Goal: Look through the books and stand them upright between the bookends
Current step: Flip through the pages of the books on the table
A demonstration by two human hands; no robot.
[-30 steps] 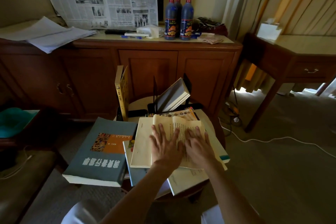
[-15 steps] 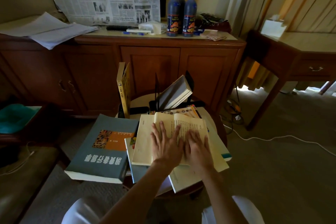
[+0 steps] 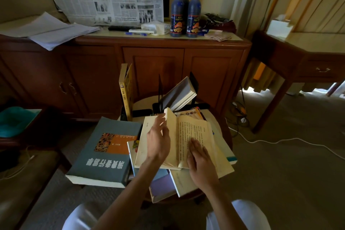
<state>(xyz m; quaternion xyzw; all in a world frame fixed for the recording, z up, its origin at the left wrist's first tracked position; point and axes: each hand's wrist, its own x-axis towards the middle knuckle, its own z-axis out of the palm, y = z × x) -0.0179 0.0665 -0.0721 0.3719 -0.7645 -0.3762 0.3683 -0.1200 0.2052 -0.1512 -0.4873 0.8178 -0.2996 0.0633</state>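
Note:
An open cream-paged book (image 3: 194, 136) lies on top of a pile of books on the small round table (image 3: 222, 121). My left hand (image 3: 158, 140) lifts a sheaf of its pages, which stands nearly upright. My right hand (image 3: 200, 158) rests flat on the right-hand page. A thick grey-blue book (image 3: 104, 153) lies flat at the left, overhanging the table. Behind, a yellow book (image 3: 126, 89) stands upright and a grey book (image 3: 179, 94) leans against a black bookend (image 3: 194, 82).
A wooden sideboard (image 3: 153, 65) stands right behind the table, bearing three dark bottles (image 3: 184, 11), a newspaper and loose papers. A wooden desk (image 3: 298, 56) is at the right, with a white cable (image 3: 280, 141) across the carpet. A dark seat is at the left.
My left hand has gone from lying flat on the open book to lifting a sheaf of pages up and to the left. My right hand has slid down the right page.

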